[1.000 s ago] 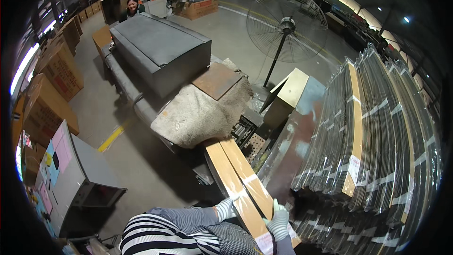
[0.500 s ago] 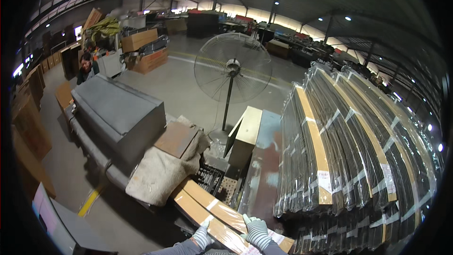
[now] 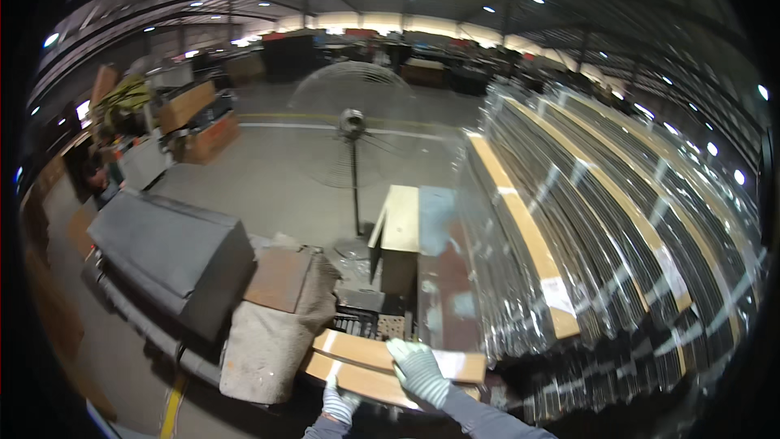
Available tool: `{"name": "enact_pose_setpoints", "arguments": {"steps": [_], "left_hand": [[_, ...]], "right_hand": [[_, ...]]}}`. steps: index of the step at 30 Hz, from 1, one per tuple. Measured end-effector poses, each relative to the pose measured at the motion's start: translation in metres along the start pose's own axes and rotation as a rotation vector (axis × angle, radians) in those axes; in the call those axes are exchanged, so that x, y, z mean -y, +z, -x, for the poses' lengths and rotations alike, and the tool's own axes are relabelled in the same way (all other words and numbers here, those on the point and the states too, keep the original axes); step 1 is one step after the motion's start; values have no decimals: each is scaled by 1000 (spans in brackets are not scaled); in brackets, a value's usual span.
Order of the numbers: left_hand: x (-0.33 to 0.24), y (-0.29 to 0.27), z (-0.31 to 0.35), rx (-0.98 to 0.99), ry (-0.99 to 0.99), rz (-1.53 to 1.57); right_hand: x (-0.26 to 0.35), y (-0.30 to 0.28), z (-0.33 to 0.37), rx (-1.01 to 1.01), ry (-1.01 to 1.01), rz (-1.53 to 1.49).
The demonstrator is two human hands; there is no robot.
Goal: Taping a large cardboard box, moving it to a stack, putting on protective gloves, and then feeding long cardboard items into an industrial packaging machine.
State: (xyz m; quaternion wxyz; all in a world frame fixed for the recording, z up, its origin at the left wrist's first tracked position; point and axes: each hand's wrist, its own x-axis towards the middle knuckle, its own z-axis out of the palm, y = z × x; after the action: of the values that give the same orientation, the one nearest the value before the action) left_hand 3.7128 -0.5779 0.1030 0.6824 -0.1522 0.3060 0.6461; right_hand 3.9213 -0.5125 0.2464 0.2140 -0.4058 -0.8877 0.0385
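Two long, tan-topped bundles wrapped in clear film lie side by side in front of me, the far bundle (image 3: pixel 361 347) and the near bundle (image 3: pixel 370 381). White tape bands cross them, and a white label shows at the far one's right end. My left hand (image 3: pixel 337 402), in a striped glove, closes on the front edge of the near bundle; its fingertips are partly hidden. My right hand (image 3: pixel 420 372), gloved alike, reaches across the tops with its fingers bent over the far bundle. Beside the bundles' left ends hangs a beige cloth (image 3: pixel 260 349) under a brown board (image 3: pixel 279 278).
A tall stack of film-wrapped dark bundles (image 3: pixel 561 219) fills the right. A large grey block (image 3: pixel 175 252) sits on the left above a padded rail (image 3: pixel 134 317). Ahead stand a pedestal fan (image 3: pixel 352 122) and a cream-topped box (image 3: pixel 401 219). A person (image 3: pixel 97 179) is at far left.
My view has turned right, and the scene has shifted left. The bundles now lie more nearly crosswise. My right hand has moved farther onto the far bundle; my left stays at the near edge.
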Motion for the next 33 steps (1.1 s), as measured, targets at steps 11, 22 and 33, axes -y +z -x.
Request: {"name": "enact_pose_setpoints", "arguments": {"steps": [11, 22, 33], "left_hand": [[85, -1, -72, 109, -580, -195], [170, 185, 33, 758, -619, -492], [150, 36, 10, 508, -425, -846]], "right_hand": [[-106, -198, 90, -521, 696, 563], [-61, -181, 88, -171, 847, 610], [-148, -146, 137, -234, 655, 572]]}}
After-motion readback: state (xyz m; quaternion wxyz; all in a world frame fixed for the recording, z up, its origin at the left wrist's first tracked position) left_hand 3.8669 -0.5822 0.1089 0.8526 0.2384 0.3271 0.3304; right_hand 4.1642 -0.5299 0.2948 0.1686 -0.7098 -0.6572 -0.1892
